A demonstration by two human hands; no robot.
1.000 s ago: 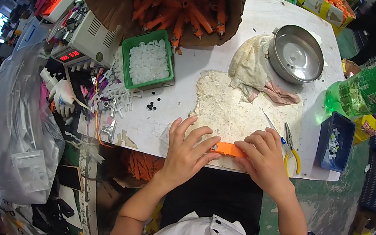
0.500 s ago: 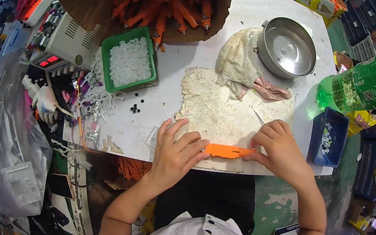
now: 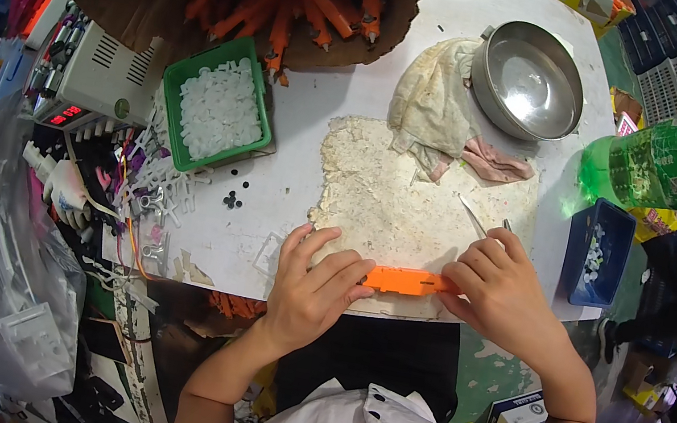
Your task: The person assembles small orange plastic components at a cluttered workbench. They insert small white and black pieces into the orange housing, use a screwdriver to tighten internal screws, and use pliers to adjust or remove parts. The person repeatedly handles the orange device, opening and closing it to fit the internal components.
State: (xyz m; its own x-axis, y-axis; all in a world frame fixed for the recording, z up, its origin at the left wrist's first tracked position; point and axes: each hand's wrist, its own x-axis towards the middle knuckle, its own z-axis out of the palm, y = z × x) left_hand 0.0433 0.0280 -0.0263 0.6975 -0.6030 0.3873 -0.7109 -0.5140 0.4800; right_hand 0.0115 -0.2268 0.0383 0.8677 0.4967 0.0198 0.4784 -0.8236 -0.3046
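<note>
An orange plastic piece (image 3: pixel 406 281), long and narrow, lies level between my hands at the near edge of the table. My left hand (image 3: pixel 312 284) grips its left end with thumb and fingers. The right end is pinched in my right hand (image 3: pixel 496 283). A thin pointed metal tool (image 3: pixel 474 214) sticks out past the fingers of my right hand; its kind is hard to make out. Beneath the piece lies a worn, stained pale mat (image 3: pixel 399 200). Small details on the piece's ends are covered by my fingers.
A green tray (image 3: pixel 259 121) of white plastic bits stands left, beside small black parts (image 3: pixel 233 200). Behind it, a cardboard box (image 3: pixel 400 18) holds orange pieces. Right are a metal bowl (image 3: pixel 529 80), rag (image 3: pixel 435 97), green bottle (image 3: pixel 673 162) and blue bin (image 3: pixel 595 288).
The whole view has shifted slightly. My hands keep hold of the orange piece, and the metal tool has tilted a little. At the right, a person's dark-clothed leg and shoe have come into view.
</note>
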